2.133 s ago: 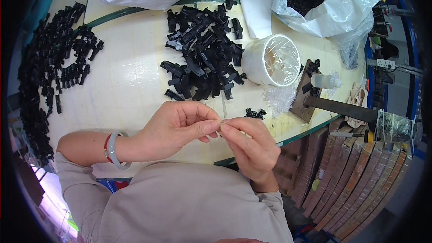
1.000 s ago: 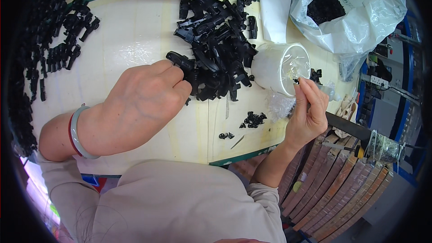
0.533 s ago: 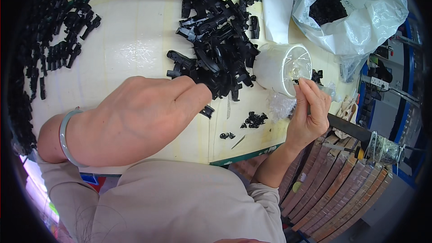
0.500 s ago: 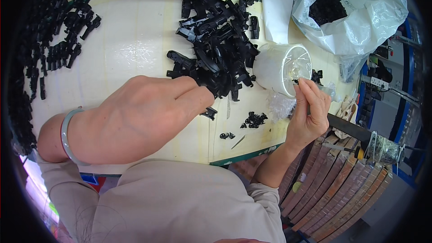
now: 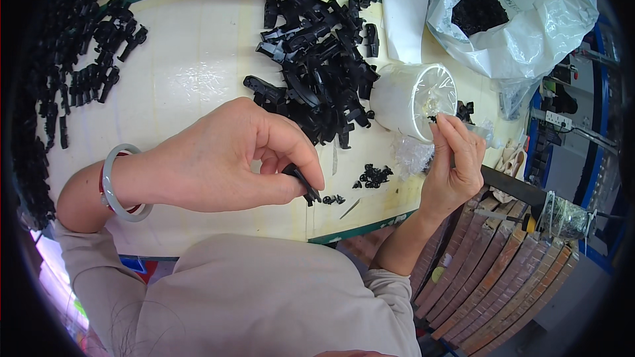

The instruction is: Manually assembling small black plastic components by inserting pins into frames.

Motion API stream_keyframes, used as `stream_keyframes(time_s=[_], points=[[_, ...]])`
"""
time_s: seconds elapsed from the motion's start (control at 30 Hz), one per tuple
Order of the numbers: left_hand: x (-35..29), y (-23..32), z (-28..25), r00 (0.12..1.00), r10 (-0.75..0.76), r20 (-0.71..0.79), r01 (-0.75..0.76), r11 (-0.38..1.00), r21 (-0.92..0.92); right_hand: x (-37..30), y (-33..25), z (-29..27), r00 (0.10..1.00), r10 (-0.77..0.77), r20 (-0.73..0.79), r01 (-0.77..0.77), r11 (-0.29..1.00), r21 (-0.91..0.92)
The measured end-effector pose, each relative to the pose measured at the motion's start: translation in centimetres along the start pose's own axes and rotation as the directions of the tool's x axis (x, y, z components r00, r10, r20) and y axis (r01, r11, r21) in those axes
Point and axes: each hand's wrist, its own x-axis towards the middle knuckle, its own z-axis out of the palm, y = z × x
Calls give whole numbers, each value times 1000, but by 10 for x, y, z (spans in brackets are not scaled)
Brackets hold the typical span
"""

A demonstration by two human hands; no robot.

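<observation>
Between the thumb and fingers of my left hand [image 5: 218, 155] is a black plastic part [image 5: 306, 186], held tilted over the table. My right hand [image 5: 455, 162] is raised at the mouth of a white tub [image 5: 395, 98] lying on its side. Its fingertips are pinched together on a tiny black piece [image 5: 433, 119], too small to make out well. Beyond my left hand lies a heap of black plastic parts [image 5: 317, 59]. Small black pieces [image 5: 373, 176] form a little cluster between my hands, with a few more tiny pieces [image 5: 334, 199] nearer me.
Rows of black parts [image 5: 92, 82] cover the table's far left. A white plastic bag [image 5: 536, 39] of black pieces stands at the back right. Crumpled clear plastic [image 5: 413, 155] lies below the tub. Stacked boards or flattened cartons [image 5: 496, 277] stand beside the table at the lower right.
My left hand has turned over at the near edge of the heap and now has the black plastic part lifted in its fingers. My right hand has hardly moved.
</observation>
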Motion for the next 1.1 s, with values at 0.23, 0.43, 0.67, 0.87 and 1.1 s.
stream_keyframes(time_s=[0.23,0.43,0.67,0.87,1.1], points=[[1,-1,1,996,-88,8,88,986,-141,0,0,0,1000,7,-1,-7,1000,-5],[4,-6,3,1000,12,-22,-18,964,-266,0,-1,0,1000,15,4,-15,1000,-8],[0,1,7,993,-117,-13,108,950,-293,1,-1,0,1000,-1,7,1,1000,-17],[3,-3,9,996,-79,-32,66,950,-305,1,-2,-1,1000,-8,10,9,999,-33],[3,-6,11,994,-94,-48,75,951,-300,1,-2,-1,1000,-23,16,24,999,-37]])
